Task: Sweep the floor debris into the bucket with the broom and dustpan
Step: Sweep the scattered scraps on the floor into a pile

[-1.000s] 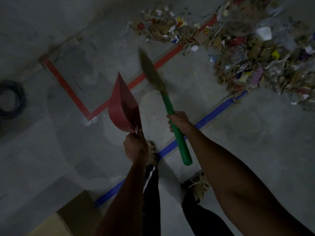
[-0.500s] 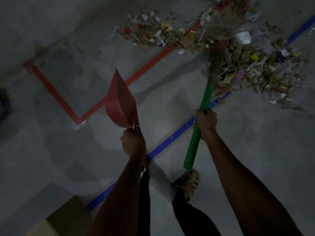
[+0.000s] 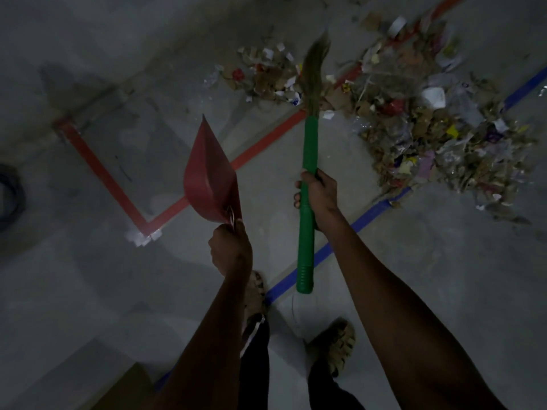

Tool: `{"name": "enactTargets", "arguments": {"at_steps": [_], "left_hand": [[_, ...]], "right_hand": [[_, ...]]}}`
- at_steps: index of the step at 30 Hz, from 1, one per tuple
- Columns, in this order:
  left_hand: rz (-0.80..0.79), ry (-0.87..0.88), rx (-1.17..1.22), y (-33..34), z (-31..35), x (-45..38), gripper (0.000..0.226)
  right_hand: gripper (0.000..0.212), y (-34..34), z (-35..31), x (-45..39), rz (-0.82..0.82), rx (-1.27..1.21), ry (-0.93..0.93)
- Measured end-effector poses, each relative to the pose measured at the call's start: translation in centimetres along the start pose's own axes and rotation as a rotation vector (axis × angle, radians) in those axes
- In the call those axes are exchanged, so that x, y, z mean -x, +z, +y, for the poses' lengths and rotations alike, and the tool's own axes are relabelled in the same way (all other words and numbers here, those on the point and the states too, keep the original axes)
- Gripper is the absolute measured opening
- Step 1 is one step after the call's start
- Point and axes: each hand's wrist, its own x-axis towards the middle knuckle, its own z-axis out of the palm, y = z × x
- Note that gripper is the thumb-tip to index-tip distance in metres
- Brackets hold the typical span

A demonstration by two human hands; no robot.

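Red dustpan (image 3: 208, 176), green-handled broom (image 3: 307, 161) with tan bristles, red (image 3: 260, 146) and blue (image 3: 367, 216) tape, grey floor (image 3: 118, 276).

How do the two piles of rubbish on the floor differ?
The left debris pile is small and thin; the right debris pile is far bigger and thicker. The left pile lies beyond the red tape line; the right pile spreads across it to the blue tape line. Both are mixed paper and cardboard scraps.

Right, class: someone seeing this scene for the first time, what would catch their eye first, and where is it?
Probably the big debris pile of paper and cardboard scraps at upper right, across the red and blue floor tape. Next, the green-handled broom gripped by the right hand at centre, and the red dustpan held by the left hand beside it.
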Motion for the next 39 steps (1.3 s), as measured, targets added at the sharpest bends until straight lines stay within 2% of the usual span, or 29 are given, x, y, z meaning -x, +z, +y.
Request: {"name": "enactTargets", "arguments": {"at_steps": [5, 10, 17, 23, 34, 39], "left_hand": [[0.023, 0.065, 0.002, -4.4, 1.1, -6.5, 0.041], [0.090, 0.141, 0.001, -7.2, 2.0, -12.2, 0.039], [0.189, 0.050, 0.049, -7.9, 3.9, -16.5, 0.037], [0.239, 0.024, 0.109, -7.8, 5.1, -20.8, 0.040], [0.192, 0.080, 0.105, -9.8, 2.4, -26.7, 0.043], [0.147, 0.130, 0.042, -12.1, 0.2, -28.3, 0.046]], "right_hand": [[0.009, 6.6, -0.5, -2.5, -0.009, 0.054, 0.008], [0.003, 11.7, -0.5, -6.4, -0.042, 0.195, -0.068], [0.013, 17.4, -0.4, -12.0, -0.118, 0.454, -0.173], [0.012, 21.8, -0.2, -15.7, -0.205, 0.588, -0.218], [0.016, 29.0, 5.5, -17.0, -0.364, 0.559, 0.101], [0.014, 28.6, 7.8, -16.1, -0.272, 0.554, 0.231]]}}
